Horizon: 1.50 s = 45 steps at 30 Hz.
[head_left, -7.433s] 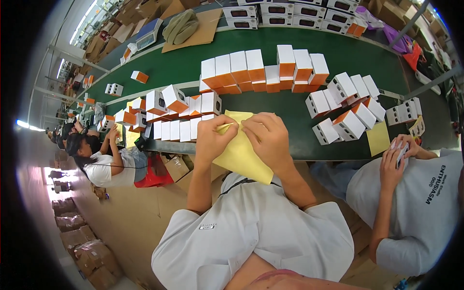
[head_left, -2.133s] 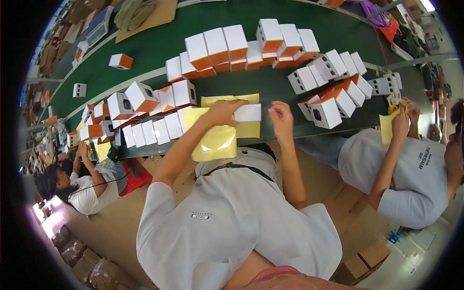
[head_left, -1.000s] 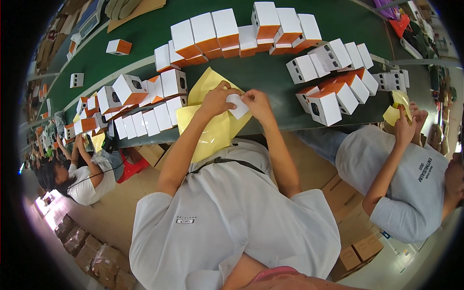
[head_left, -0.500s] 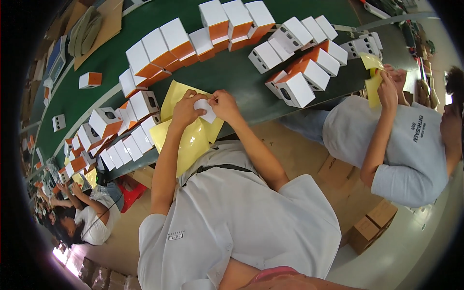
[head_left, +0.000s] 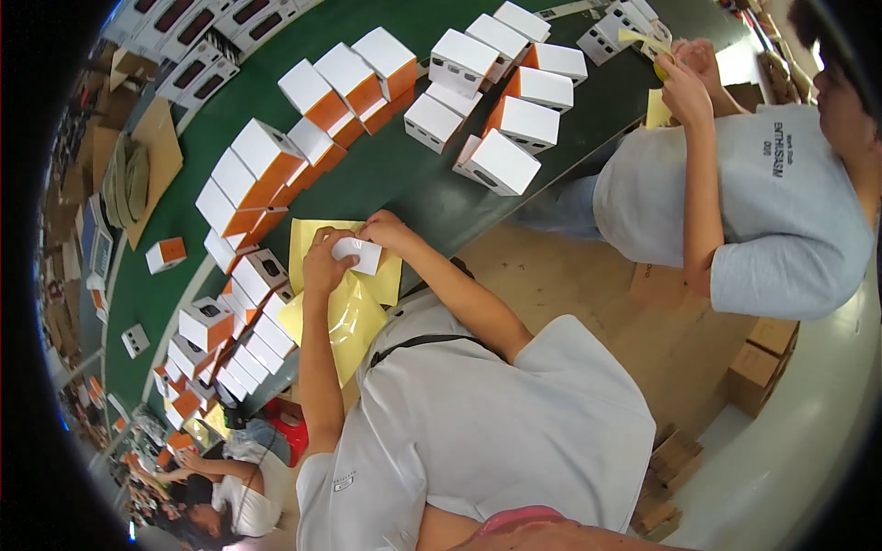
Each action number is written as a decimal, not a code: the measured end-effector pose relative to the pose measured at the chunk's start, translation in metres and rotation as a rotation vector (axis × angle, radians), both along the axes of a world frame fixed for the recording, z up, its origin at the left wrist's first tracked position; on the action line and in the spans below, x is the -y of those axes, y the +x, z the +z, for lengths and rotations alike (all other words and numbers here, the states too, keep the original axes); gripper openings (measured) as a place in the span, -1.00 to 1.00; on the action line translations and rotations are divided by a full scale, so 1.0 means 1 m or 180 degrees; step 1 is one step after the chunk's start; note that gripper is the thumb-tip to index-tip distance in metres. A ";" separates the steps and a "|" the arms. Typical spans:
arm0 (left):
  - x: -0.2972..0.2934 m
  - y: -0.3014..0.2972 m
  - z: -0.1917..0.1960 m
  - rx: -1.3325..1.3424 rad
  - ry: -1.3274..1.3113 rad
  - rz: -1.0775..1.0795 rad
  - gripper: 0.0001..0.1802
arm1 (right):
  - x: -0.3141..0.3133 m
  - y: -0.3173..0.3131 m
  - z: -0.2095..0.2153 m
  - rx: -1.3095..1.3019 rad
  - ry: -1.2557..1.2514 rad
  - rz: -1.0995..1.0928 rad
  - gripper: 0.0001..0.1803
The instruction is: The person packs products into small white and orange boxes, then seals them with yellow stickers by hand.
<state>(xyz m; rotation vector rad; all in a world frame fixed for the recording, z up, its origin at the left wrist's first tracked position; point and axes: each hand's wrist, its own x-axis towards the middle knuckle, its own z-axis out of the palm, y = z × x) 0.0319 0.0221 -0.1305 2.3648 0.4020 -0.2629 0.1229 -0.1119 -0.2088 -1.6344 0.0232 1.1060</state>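
A small white piece (head_left: 367,258), a box or folded card by its look, is between my hands at the table's near edge. My left hand (head_left: 324,264) is closed round its left side, thumb on its face. At its upper edge my right hand (head_left: 387,230) is closed, fingertips pinched together; what they pinch is too small to make out. Under both hands lie glossy yellow sheets (head_left: 342,331), partly on the table and hanging over its edge towards my lap. Just left of my left hand stand white and orange boxes (head_left: 260,273).
Rows of white and orange boxes (head_left: 346,78) stand on the green table (head_left: 367,174), with another cluster (head_left: 501,161) to the right. A co-worker (head_left: 735,193) on the right handles a yellow sheet (head_left: 658,108). Another person (head_left: 243,482) sits at lower left. Cartons (head_left: 763,363) stand on the floor.
The whole view has shifted and turned with my head. My hands stay together at the white piece; my right hand has moved slightly along its upper edge.
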 end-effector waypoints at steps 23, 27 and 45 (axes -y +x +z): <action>0.008 -0.008 -0.004 0.0001 -0.0069 0.0323 -0.29 | -0.002 0.002 0.003 0.0822 -0.1124 0.0686 -0.33; 0.004 -0.021 -0.013 -0.0320 -0.0319 0.0792 -0.26 | 0.028 -0.003 0.001 -0.0149 -0.0875 0.0257 -0.31; -0.026 -0.077 0.112 0.1569 -0.0736 0.2428 -0.67 | 0.029 -0.011 0.022 0.2591 0.0056 -0.0051 -0.14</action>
